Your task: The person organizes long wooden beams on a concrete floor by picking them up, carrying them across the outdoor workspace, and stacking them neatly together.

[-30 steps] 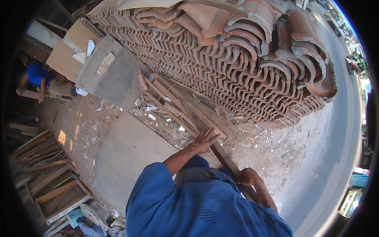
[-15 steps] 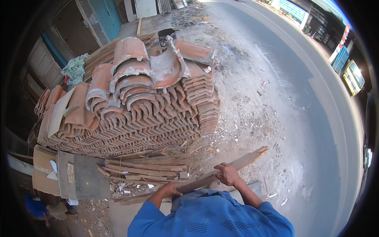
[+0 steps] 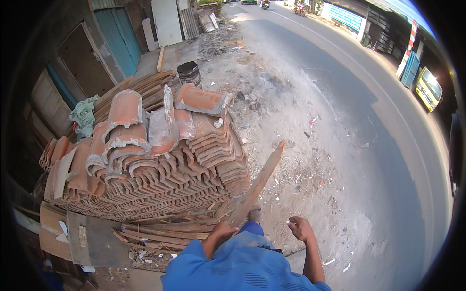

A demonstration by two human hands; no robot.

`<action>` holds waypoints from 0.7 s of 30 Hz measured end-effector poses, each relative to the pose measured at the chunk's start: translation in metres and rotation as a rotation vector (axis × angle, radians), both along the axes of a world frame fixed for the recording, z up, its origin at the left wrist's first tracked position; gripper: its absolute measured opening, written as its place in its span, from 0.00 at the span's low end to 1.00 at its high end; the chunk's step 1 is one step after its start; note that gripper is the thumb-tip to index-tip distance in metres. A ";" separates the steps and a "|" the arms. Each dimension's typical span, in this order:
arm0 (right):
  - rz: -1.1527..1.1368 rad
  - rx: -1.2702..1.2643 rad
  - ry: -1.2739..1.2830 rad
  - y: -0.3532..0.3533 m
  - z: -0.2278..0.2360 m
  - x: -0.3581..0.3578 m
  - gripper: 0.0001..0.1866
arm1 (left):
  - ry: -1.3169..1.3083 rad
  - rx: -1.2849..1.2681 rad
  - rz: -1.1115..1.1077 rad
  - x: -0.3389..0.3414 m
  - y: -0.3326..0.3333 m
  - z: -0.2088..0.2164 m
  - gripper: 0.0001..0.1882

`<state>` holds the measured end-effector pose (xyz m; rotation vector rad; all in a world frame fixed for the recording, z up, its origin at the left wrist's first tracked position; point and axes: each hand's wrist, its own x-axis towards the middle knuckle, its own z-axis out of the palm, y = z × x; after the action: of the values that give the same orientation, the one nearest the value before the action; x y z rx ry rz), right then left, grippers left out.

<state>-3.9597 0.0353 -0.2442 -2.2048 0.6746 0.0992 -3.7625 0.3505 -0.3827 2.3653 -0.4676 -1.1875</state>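
A long wooden plank [image 3: 259,182] slants up and away from my body, its splintered far end over the gravel. My left hand [image 3: 223,231] is closed around its near part, beside the tile stack. To the right, my right hand [image 3: 302,228] is off the plank, its fingers loosely bent and apart from the thumb, with nothing plainly in it. Several old wooden strips [image 3: 165,232] lie on the ground left of my left hand. Part of the plank's near end is hidden by my hand and blue shirt.
A large stack of clay roof tiles [image 3: 160,179] stands at the left, loose curved tiles on top. Behind it are more timber [image 3: 145,87] and a dark drum [image 3: 189,73]. Flat boards [image 3: 99,237] lie at the lower left. A road [image 3: 388,145] runs along the right, with a yellow vehicle [image 3: 428,89].
My right hand has let go of the plank and moved right. The plank has swung to point more forward, still in my left hand. The view has shifted, showing more of the road ahead.
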 end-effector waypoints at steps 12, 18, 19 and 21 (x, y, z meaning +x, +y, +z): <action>-0.085 0.108 0.228 -0.220 -0.144 0.069 0.15 | -0.151 -0.468 0.187 0.163 -0.209 -0.003 0.37; -0.657 0.729 0.497 -0.290 -0.202 0.051 0.08 | -0.227 -0.684 0.286 0.253 -0.339 0.025 0.30; -0.359 0.687 0.304 -0.302 -0.184 0.055 0.10 | -0.213 -0.700 0.320 0.264 -0.351 0.019 0.29; 0.012 0.565 0.075 -0.351 -0.166 0.066 0.14 | -0.285 -0.725 0.418 0.286 -0.385 0.013 0.27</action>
<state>-3.8933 -0.3160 -0.4100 -1.6668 0.5870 0.3374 -3.4762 -0.0348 -0.3702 1.8554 -0.3797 -0.3898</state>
